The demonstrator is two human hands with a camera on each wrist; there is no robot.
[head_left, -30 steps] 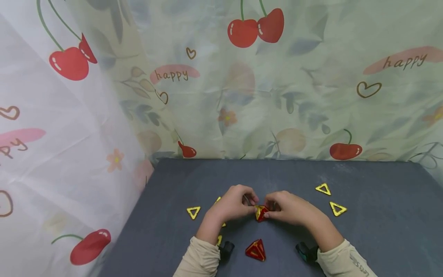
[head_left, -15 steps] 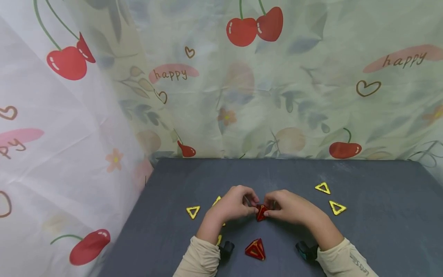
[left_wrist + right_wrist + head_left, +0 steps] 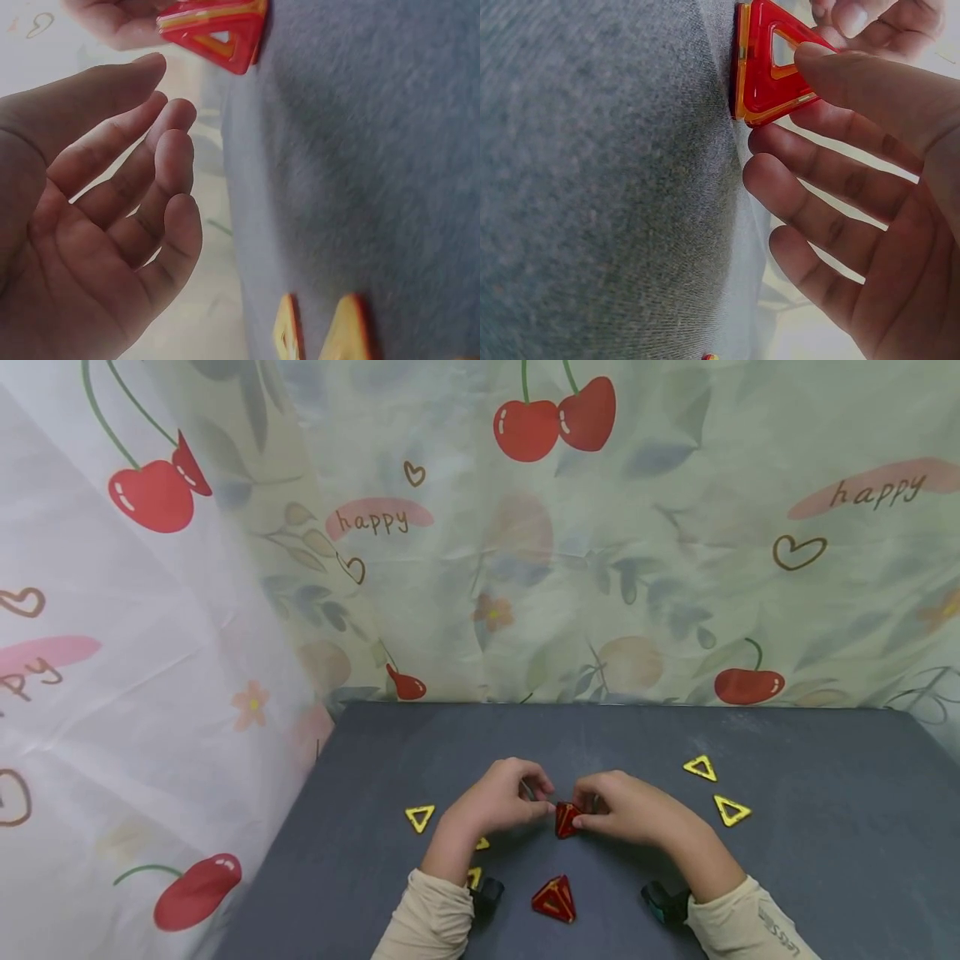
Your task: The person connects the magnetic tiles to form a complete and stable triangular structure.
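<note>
A small red pyramid of magnetic tiles (image 3: 566,820) stands on the dark table between the two hands. My right hand (image 3: 633,810) pinches it, thumb on one triangular face; in the right wrist view the thumb lies over the red tile (image 3: 761,67), the other fingers spread below. My left hand (image 3: 495,802) is just left of the pyramid. In the left wrist view its fingers are loosely bent with nothing between them, apart from the pyramid (image 3: 244,49). Nearer me, a second red pyramid (image 3: 555,899) sits by itself.
Yellow triangular tiles lie flat: one at left (image 3: 420,808), others partly hidden by the left arm (image 3: 475,877), and two at right, a far one (image 3: 711,770) and a nearer one (image 3: 738,815). A patterned cloth (image 3: 465,568) hangs behind the grey table (image 3: 825,860).
A yellow face showed on the held piece a second ago; now only red shows from the head view. My left hand has drawn slightly left, off the pyramid. The right hand stays on it.
</note>
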